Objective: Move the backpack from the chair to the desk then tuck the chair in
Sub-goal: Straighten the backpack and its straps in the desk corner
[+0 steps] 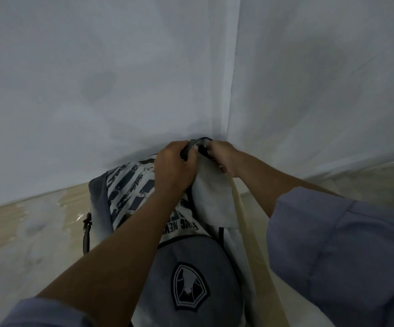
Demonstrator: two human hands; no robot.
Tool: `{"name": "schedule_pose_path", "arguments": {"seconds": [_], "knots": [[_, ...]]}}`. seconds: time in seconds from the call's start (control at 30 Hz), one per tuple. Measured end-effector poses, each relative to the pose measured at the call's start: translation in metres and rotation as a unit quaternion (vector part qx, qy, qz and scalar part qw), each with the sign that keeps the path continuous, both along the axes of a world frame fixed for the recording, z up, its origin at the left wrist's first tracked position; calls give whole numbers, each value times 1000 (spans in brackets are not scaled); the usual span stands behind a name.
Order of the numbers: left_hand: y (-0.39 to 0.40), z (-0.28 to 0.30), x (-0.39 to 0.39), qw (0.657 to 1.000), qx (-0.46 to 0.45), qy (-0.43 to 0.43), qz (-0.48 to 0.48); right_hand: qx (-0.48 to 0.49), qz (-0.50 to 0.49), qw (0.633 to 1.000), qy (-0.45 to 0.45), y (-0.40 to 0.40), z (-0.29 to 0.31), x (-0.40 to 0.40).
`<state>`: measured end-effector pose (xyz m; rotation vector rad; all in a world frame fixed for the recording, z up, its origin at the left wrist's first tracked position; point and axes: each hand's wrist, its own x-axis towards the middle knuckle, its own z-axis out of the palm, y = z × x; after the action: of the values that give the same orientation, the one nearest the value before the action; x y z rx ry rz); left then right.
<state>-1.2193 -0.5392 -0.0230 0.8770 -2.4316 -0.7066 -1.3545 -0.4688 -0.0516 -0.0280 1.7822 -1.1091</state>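
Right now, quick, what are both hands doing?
Left hand: closed, gripping the top handle of the backpack.
Right hand: closed, gripping the same handle.

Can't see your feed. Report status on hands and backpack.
Left hand and right hand both shut on top handle. Backpack upright against wall corner. Nothing blocking.

Two pale grey-white walls [96,79] meet in a corner [232,90] right of centre, their paint faintly blotched with darker smudges. Below them runs a light beige, glossy surface [25,232] with patchy reflections under dim, even light.
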Motion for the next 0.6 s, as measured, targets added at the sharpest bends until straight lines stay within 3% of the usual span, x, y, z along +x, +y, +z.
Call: {"name": "schedule_pose_path", "arguments": {"seconds": [0.1, 0.23, 0.33, 0.43, 0.6], "knots": [[-4, -8, -10, 999, 5, -32, -9, -16, 6, 999, 47, -1, -7, 0], [-7, -9, -12, 999, 17, -35, -29, 0, 87, 983, 164, -2, -3, 3], [-15, 0, -2, 998, 27, -45, -22, 17, 66, 964, 256, -4, 11, 12], [-29, 12, 21, 999, 18, -49, 14, -10, 31, 939, 344, -9, 29, 29], [-57, 34, 77, 994, -5, -64, 84, -82, 91, 878, 463, -26, 58, 88]]}}
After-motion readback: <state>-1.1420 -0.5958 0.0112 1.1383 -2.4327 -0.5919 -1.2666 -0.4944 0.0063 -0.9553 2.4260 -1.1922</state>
